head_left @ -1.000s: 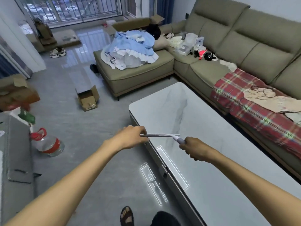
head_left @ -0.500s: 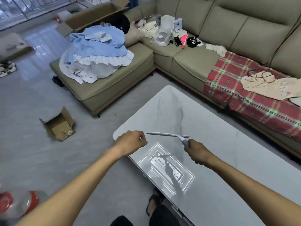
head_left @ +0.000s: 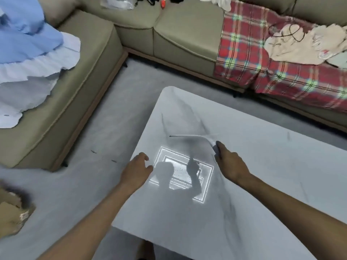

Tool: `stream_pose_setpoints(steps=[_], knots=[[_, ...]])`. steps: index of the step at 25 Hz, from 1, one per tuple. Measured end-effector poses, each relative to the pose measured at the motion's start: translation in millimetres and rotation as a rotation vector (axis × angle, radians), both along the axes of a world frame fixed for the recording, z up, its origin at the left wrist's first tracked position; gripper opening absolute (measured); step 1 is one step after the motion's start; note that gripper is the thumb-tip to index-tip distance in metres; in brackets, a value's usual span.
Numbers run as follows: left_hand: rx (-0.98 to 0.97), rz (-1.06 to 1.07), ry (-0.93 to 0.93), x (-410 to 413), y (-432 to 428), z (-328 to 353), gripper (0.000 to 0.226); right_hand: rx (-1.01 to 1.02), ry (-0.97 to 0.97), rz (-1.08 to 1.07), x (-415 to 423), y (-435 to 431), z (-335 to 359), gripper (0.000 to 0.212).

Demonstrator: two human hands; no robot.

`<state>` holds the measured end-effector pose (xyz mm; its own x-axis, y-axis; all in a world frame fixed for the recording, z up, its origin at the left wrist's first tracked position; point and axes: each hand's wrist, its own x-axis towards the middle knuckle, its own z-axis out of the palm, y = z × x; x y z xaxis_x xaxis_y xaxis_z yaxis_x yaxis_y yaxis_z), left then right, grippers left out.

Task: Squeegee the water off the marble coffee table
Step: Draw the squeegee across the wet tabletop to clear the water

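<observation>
Left hand (head_left: 137, 169): has come off the squeegee (head_left: 187, 136) tip it pinched half a second ago; it now hangs over the left edge of the table (head_left: 262, 166), fingers loosely curled, holding nothing.
Right hand (head_left: 229, 162): fingers wrapped tight round the handle, thumb side up, carrying the tool alone.
Squeegee place: over the far left part of the table, between the reflection (head_left: 180, 171) of the ceiling light and the far corner. The blade runs leftward from the right hand. Blur hides whether the edge touches the marble.
Handling: probably light and thin, easy for one hand. The frame looks stiff and the working edge is likely soft rubber that bends under pressure. The handle is the place to hold it. A flat palm on the blade's back could add even pressure. A wet handle may slip.
Squeegee look: pale and slim, seen edge-on as a fine line with a dark tip, curving at the neck into a short white handle mostly hidden by the fingers.
Table look: grey-white marble with dark veins, glossy. Specks inside the reflection may be droplets; elsewhere no water can be made out.
</observation>
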<state>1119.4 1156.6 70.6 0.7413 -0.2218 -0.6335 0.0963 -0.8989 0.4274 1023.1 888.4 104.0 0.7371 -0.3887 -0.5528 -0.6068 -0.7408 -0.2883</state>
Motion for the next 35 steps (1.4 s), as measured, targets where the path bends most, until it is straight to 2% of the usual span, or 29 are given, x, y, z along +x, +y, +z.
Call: stream_pose_setpoints(steps=[2,5,9,10,14,18,21,24,26,29,33,35], knots=[[-0.002,-0.018,0.043,35.1,-0.2,-54.8,0.036,-0.068,-0.043,0.037,57.4,-6.4,-35.2,0.043],[-0.035,-0.072,0.0,79.6,-11.3,-118.4,0.039,-0.126,-0.137,0.062,159.9,-19.2,-79.3,0.042],[-0.032,-0.195,-0.053,100.5,-24.8,-165.4,0.039,-0.156,-0.192,0.081,248.4,-20.1,-121.0,0.02],[-0.028,-0.206,-0.033,100.9,-25.9,-171.5,0.041,-0.163,-0.181,0.089,256.8,-17.2,-128.8,0.02],[-0.048,-0.219,0.094,107.3,-28.8,-178.4,0.046,-0.202,-0.119,0.126,234.9,-9.5,-139.6,0.046],[-0.026,-0.269,0.16,111.9,-27.8,-176.3,0.049,-0.189,-0.064,0.188,154.1,-9.2,-127.0,0.052],[-0.036,-0.264,0.157,111.6,-29.2,-172.6,0.047,-0.221,0.09,0.232,87.8,-16.7,-106.3,0.059],[-0.021,-0.245,0.172,112.6,-30.2,-167.2,0.047,-0.173,0.23,0.182,51.8,-32.7,-81.0,0.052],[0.009,-0.262,0.176,111.4,-32.9,-164.8,0.048,-0.152,0.181,0.126,59.1,-44.5,-71.5,0.049],[0.051,-0.286,0.17,107.4,-37.2,-166.7,0.045,-0.179,-0.023,0.058,108.3,-63.5,-79.6,0.048],[0.041,-0.272,0.161,107.3,-31.9,-173.5,0.04,-0.167,-0.043,-0.08,167.3,-85.1,-107.4,0.02],[0.035,-0.275,0.161,106.4,-28.9,-175.6,0.038,-0.165,0.002,-0.098,160.2,-84.6,-117.6,0.035]])
